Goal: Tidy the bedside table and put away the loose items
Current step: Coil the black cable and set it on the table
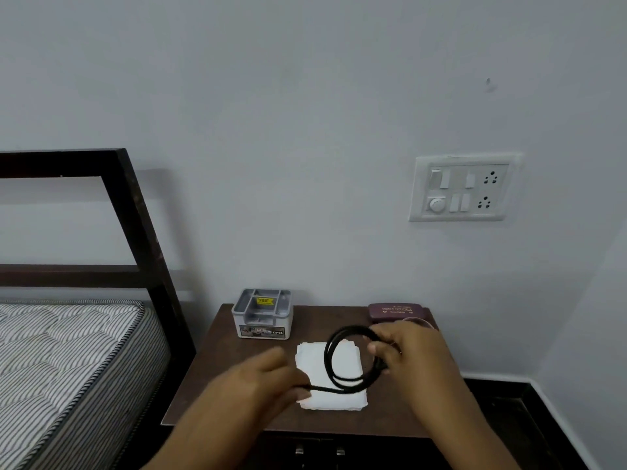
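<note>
Nearest the lens, pinching the loose end of a black cable [327, 357] with the left hand [271, 378], blurred, fingers curled round the cord at 7 o'clock of the coil. Gripping the looped part with the right hand [407, 354] at 3 o'clock of the coil, fingers closed over several turns. Held over a folded white cloth [325, 400] lying mid-way across the brown tabletop [230, 361]; touching it or not, unclear. Toward 11 o'clock on the tabletop, standing upright near the wall, a grey compartment organiser [262, 313] with a yellow label inside. At 1 o'clock, lying flat, a maroon spectacle case [395, 311] with gold lettering, just beyond the right hand. At 6 o'clock, below the tabletop's front edge, two metal drawer pulls [298, 451]. At 9 o'clock, a striped mattress [68, 351] within a dark bed frame [132, 212]. At 2 o'clock on the grey wall, a white switchboard [463, 188] with two sockets.
</note>
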{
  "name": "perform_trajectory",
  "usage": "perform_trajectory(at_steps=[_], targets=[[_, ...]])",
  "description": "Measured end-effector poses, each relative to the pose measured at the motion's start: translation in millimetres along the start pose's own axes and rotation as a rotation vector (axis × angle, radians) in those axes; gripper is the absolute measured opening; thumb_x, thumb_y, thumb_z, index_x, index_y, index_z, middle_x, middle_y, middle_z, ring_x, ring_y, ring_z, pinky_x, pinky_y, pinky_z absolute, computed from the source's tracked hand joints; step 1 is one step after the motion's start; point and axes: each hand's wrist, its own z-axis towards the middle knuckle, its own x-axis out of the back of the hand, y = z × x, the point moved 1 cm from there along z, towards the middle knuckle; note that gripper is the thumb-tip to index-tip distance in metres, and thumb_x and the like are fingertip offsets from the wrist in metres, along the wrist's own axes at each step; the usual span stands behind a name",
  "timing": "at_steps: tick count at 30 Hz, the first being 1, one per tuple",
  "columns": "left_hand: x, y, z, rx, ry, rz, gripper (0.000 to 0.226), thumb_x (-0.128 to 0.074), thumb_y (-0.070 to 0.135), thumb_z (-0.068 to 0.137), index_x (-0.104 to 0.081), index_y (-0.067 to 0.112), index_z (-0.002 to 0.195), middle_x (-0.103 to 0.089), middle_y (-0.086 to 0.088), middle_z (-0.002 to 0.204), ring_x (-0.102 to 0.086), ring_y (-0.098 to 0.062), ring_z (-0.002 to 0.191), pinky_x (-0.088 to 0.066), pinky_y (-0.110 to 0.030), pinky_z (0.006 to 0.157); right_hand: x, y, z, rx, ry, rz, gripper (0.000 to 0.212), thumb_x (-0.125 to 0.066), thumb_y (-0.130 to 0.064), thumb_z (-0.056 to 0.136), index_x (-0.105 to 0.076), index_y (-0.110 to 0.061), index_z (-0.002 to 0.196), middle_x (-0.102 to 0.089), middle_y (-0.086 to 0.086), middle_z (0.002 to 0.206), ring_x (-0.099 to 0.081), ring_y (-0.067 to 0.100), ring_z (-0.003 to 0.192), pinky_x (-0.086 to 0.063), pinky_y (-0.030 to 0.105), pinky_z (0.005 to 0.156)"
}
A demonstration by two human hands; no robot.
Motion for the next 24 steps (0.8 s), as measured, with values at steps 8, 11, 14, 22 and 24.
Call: perform_trajectory(at_steps=[8,11,14,22,24], targets=[[42,2,-3,-0.155,-0.044,0.229,0.024,-0.048,0.041,0.082,-0.072,0.038,0.083,-0.06,0.014,0.077,-0.054,-0.001,0.063,-0.038,-0.011,0.056,-4,3,-13,0.015,-0.134,0.125,0.021,-0.059,-0.012,0.087,-0.064,-0.026,0.073,-0.055,-0.007,0.08,-0.056,-0.004,0.045,-0.04,0.007,0.048],[41,8,-5,-0.201,0.014,0.212,0.02,-0.051,0.036,0.081,-0.07,0.04,0.086,-0.058,0.015,0.078,-0.048,0.0,0.065,-0.032,-0.01,0.06,-5,8,-19,0.025,-0.112,0.098,0.016,-0.062,-0.02,0.086,-0.069,-0.032,0.078,-0.057,-0.014,0.078,-0.059,-0.003,0.062,-0.048,0.016,0.061],[40,7,-7,-0.183,0.063,0.168,0.017,-0.052,0.037,0.083,-0.067,0.042,0.091,-0.053,0.017,0.083,-0.047,0.004,0.069,-0.033,-0.008,0.06,-8,13,-24,-0.012,-0.078,0.062,0.014,-0.06,-0.025,0.085,-0.067,-0.029,0.073,-0.063,-0.011,0.073,-0.062,0.002,0.063,-0.055,0.024,0.069],[20,-7,10,0.062,0.249,-0.669,0.005,-0.066,0.037,0.075,-0.067,0.033,0.075,-0.065,0.012,0.076,-0.062,-0.006,0.071,-0.05,-0.02,0.064,-16,-1,-35,0.202,-0.178,0.414,0.024,-0.063,-0.011,0.084,-0.074,-0.032,0.08,-0.065,-0.013,0.084,-0.066,0.017,0.076,-0.053,0.018,0.06],[9,-4,15,0.157,0.298,-0.857,0.005,-0.066,0.034,0.067,-0.065,0.03,0.069,-0.062,0.013,0.066,-0.055,-0.001,0.057,-0.044,-0.013,0.054,-19,-7,-36,0.29,-0.151,0.428,0.031,-0.064,-0.007,0.082,-0.072,-0.037,0.076,-0.065,-0.012,0.088,-0.065,0.019,0.077,-0.054,0.025,0.063]])
